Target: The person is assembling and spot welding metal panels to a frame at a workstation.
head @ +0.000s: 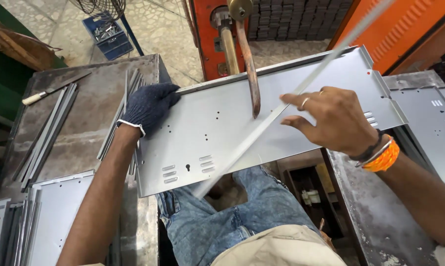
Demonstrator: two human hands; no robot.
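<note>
- Starting at the far left, we note a knife (55, 90) with a pale handle lying on the dark metal workbench (92, 106), well apart from both hands.
- Just beside it, we see a bundle of thin metal strips (45, 135) lying lengthwise along the same bench.
- At the lower left corner, we record a stack of flat grey panels (60, 212) resting on the bench edge.
- Our left hand (148, 106) wears a dark knitted glove with a white cuff; its fingers are curled over the upper left corner of the sheet metal panel (222, 133), gripping it at the edge.
- A second bundle of strips (126, 93) lies beneath and just beside that gloved hand.
- The panel is light grey, with folded rims, small holes and short slots near its lower left end. It lies tilted, bridging the gap between the left bench and the right-hand table (380, 216), above our knees in blue jeans (232, 221).
- A rusty curved lever (249, 69) hangs from the orange machine (207, 34) behind, its tip just above the panel's middle.
- A long thin metal strip (262, 133) runs diagonally across the panel, from lower centre to upper right.
- Our right hand (335, 120) is bare, with a ring and an orange wristband; thumb and fingers pinch the strip, pressing it against the panel.
- At the far right, we see another slotted panel (429, 118) on the table.
</note>
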